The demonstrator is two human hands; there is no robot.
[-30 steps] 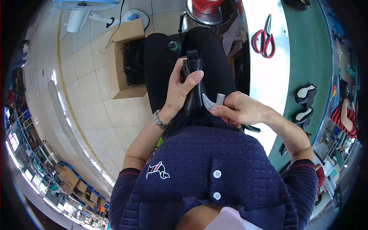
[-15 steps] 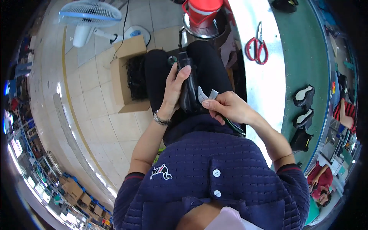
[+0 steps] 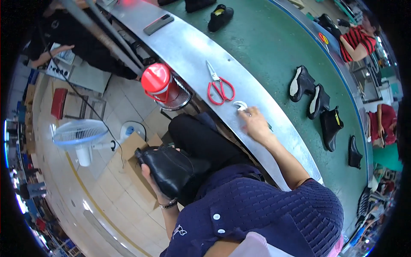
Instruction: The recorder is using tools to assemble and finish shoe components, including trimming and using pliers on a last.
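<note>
A black leather ankle boot rests tilted over my lap, with my left hand wrapped round its outer side. Part of that hand is hidden behind the boot. On the metal bench top, my right hand lies over a pair of pincers, fingers bent about the tool. Its pale curved jaws stick out past my fingertips, and a bit of dark green handle shows beside the palm. Red-handled scissors lie just beyond the pincers.
The metal bench carries a phone. Beyond runs a green belt with several black shoes. A red-lidded jug stands in a wire basket by the bench. A fan and carton are at left; co-workers sit nearby.
My view has turned toward the bench. My right hand has carried the pincers from my lap onto the bench top. The boot in my left hand now lies more sideways, to the left.
</note>
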